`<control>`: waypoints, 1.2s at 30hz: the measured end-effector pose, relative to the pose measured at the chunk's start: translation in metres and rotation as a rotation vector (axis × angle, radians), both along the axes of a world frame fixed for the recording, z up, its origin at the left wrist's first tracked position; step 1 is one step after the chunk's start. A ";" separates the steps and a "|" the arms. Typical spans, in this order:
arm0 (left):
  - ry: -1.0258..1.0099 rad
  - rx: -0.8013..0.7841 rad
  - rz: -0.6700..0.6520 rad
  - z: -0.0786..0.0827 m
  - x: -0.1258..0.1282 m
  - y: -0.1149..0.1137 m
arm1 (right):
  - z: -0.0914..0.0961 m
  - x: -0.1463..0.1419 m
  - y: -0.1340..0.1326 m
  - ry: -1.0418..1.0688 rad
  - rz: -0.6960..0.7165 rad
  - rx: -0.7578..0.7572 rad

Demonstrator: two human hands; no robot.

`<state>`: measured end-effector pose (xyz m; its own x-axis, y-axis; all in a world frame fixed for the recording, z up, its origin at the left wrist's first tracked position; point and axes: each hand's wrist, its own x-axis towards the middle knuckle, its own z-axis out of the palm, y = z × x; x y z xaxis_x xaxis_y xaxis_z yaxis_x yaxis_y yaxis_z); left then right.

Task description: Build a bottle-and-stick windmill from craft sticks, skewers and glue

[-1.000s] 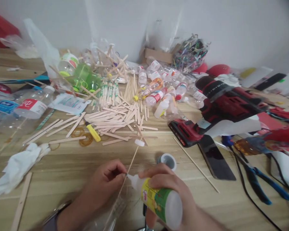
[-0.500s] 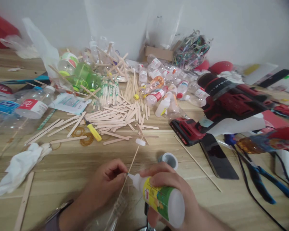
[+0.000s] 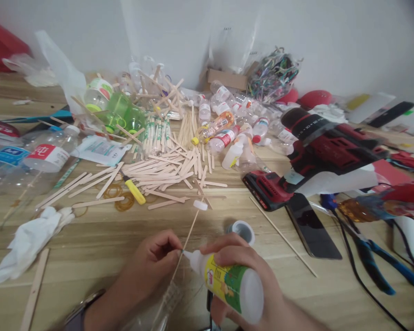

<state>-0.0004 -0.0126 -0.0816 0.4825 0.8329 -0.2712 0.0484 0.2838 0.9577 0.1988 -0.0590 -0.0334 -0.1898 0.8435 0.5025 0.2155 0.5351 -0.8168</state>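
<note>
My right hand point(image 3: 248, 262) is wrapped round a white glue bottle point(image 3: 227, 287) with a yellow and green label, tilted so its nozzle points left. The nozzle tip meets a thin wooden skewer point(image 3: 190, 228) right beside my left fingertips. My left hand point(image 3: 160, 257) is closed in a pinch at the skewer; a tiny dark greenish bit shows there, too small to name. On the skewer's far end sits a white bottle cap point(image 3: 200, 205). Its near end runs down over a clear plastic bottle point(image 3: 169, 299), partly hidden by my hands.
Behind lie many wooden craft sticks point(image 3: 158, 170), a yellow-handled screwdriver point(image 3: 135, 191) and plastic bottles point(image 3: 224, 140). At right are a red cordless drill point(image 3: 334, 142), a phone point(image 3: 313, 230) and pliers point(image 3: 372, 257). A small grey cup point(image 3: 243, 231) stands beyond my right hand.
Both hands hold nearly the same pose, with the nozzle still at the skewer. The view has shifted very slightly.
</note>
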 end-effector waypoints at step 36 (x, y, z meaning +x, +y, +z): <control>0.047 0.037 -0.009 0.011 0.001 0.002 | 0.001 0.005 -0.002 -0.060 -0.058 -0.022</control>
<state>0.0009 -0.0108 -0.0711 0.4773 0.8385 -0.2629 0.0958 0.2478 0.9641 0.2042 -0.0608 -0.0324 -0.1696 0.8647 0.4728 0.2945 0.5023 -0.8130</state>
